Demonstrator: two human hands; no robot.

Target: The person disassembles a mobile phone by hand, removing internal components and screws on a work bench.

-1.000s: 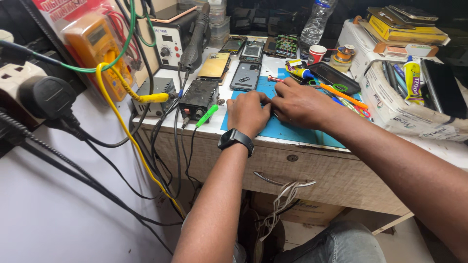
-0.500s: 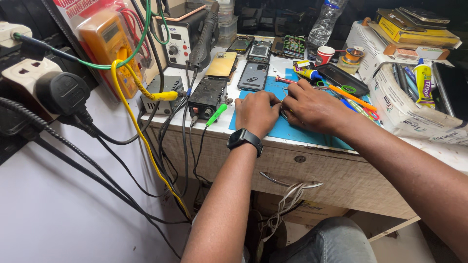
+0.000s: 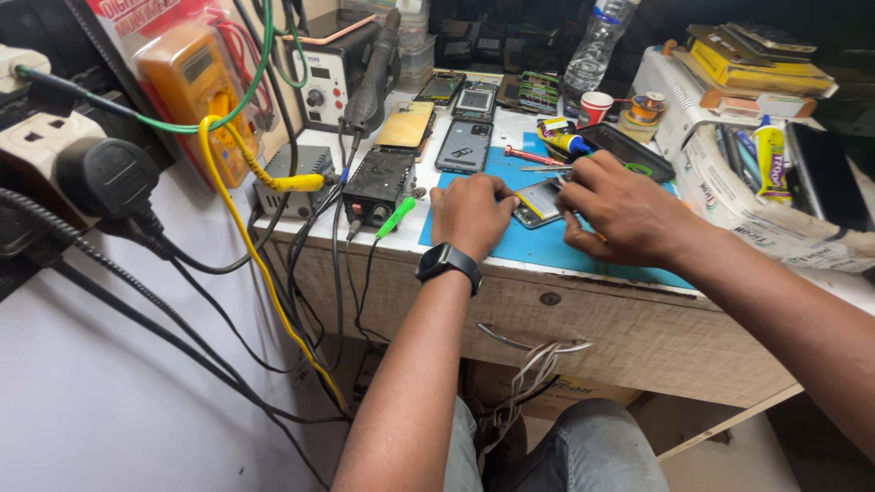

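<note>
A small opened phone (image 3: 538, 202) with a yellowish inner part lies on a blue work mat (image 3: 565, 248) on the bench. My left hand (image 3: 469, 214), with a black watch (image 3: 448, 262) on its wrist, presses on the phone's left end. My right hand (image 3: 620, 210) grips the phone's right side, fingers curled over it. Whether a thin tool is pinched in the right fingers cannot be made out.
Behind the mat lie several phones (image 3: 463, 144), a gold back cover (image 3: 406, 124), a red screwdriver (image 3: 533, 157), a plastic bottle (image 3: 594, 46) and a red cup (image 3: 596, 106). A black power unit (image 3: 378, 182), a rework station (image 3: 333, 82) and an orange multimeter (image 3: 191, 87) stand left, among cables. A box of tools (image 3: 775, 200) sits right.
The view has shifted and drawn closer. My hands have spread slightly apart, so the phone between them now shows; before it was covered by them.
</note>
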